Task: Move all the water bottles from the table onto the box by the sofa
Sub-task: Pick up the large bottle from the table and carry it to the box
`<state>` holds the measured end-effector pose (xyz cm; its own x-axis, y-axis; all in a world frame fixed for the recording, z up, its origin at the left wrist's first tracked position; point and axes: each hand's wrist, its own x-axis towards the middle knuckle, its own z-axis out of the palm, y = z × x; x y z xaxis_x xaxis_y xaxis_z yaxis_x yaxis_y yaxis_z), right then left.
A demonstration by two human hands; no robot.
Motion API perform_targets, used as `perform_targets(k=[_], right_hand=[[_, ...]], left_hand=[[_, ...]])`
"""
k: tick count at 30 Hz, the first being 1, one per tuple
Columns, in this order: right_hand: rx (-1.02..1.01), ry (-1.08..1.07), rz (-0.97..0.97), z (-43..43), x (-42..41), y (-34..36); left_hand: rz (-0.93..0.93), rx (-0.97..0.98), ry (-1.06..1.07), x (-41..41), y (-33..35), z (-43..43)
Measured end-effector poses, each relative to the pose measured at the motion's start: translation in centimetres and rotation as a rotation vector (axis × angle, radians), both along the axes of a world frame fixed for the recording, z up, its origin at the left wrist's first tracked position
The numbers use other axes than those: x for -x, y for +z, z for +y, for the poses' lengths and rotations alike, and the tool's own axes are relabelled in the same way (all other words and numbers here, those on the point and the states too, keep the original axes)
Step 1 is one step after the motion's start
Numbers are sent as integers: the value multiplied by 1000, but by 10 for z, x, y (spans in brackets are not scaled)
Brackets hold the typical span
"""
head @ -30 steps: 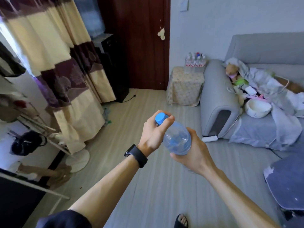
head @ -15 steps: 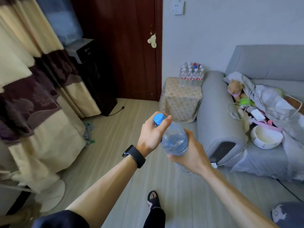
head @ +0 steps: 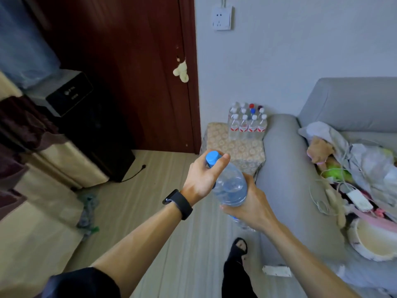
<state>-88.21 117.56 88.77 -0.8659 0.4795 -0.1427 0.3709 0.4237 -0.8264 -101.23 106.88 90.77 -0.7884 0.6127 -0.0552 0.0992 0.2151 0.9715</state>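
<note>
I carry a clear water bottle (head: pixel 231 186) with a blue cap in both hands, tilted, above the floor. My left hand (head: pixel 204 177) grips its neck just under the cap. My right hand (head: pixel 250 205) wraps around its lower body. Ahead stands the box (head: pixel 234 147), draped in a patterned cloth, against the sofa's armrest. Several water bottles (head: pixel 247 121) with white, red and blue caps stand at the back of the box's top. The front part of the box's top is bare.
The grey sofa (head: pixel 285 168) on the right holds clothes, cables, a plush toy and a white bowl (head: pixel 373 241). A dark door (head: pixel 133 72) and a black speaker (head: pixel 90 125) stand to the left. My sandalled foot (head: pixel 239 248) steps on the wooden floor.
I have walked closer to the box and sofa, which now loom larger. My grip on the bottle is the same. A foot has stepped forward into view.
</note>
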Motion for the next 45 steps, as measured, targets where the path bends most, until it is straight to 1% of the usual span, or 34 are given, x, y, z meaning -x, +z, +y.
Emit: perform_targets(k=[4, 10, 15, 20, 22, 26, 28, 30, 32, 33, 36, 38, 39, 40, 42, 45], right_hand=[[3, 43, -28, 82, 77, -27], [17, 87, -54, 188, 170, -31], [6, 110, -79, 249, 246, -46], [43, 81, -194, 298, 317, -91], [59, 78, -193, 316, 345, -106], [50, 119, -206, 355, 399, -114], [-27, 139, -220, 382, 427, -118], [-131, 66, -231, 409, 453, -125], [-228, -27, -121, 438, 481, -133], [-307, -71, -57, 453, 497, -135], [-676, -191, 135, 494, 547, -128], [-949, -205, 235, 514, 577, -124], [-1054, -201, 280, 521, 589, -126], [-1118, -192, 325, 527, 599, -128], [-1161, -187, 382, 541, 617, -137], [-1237, -211, 395, 564, 637, -156]], left_hand=[[21, 26, 46, 73, -15, 78], [-31, 54, 104, 160, -21, 174], [-34, 126, 78, 237, -31, 234], [18, 245, 33, 307, -73, 295], [60, 291, 4, 333, -91, 315], [30, 323, 16, 385, -120, 350], [5, 340, 43, 410, -135, 364], [-1, 372, 40, 432, -151, 376], [-4, 419, 49, 457, -166, 391], [-2, 436, 69, 470, -176, 399], [22, 484, 119, 504, -210, 420], [38, 502, 129, 520, -233, 433], [40, 513, 126, 527, -246, 439], [32, 520, 126, 534, -258, 443], [13, 528, 127, 545, -278, 452], [26, 537, 131, 557, -300, 468]])
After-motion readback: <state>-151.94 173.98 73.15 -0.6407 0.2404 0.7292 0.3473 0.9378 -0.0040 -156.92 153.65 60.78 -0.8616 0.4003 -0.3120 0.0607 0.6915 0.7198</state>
